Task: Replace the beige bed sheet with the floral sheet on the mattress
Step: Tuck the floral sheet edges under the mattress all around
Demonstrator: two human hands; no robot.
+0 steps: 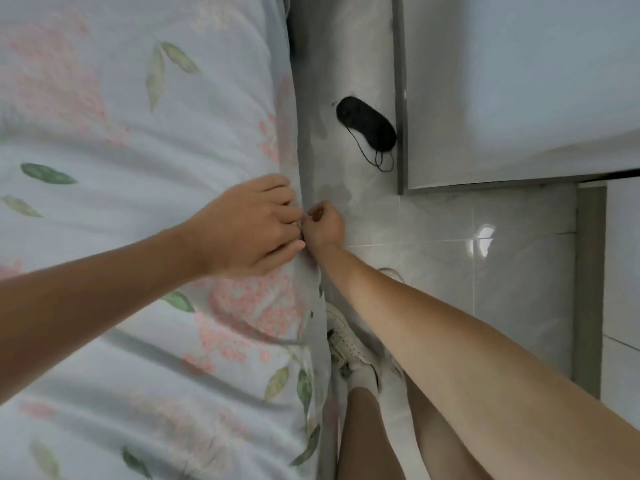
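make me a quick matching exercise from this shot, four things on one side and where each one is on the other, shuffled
Things:
1. left hand
2. right hand
3. black eye mask
4. white sneaker

Places:
A. on the tiled floor beside a grey strip
B. on top of the floral sheet at the bed's edge
C. on the floor under the right forearm
D. just off the side of the bed, fingers curled at the sheet's edge

Pairs: 1-B, 2-D, 3-A, 4-C
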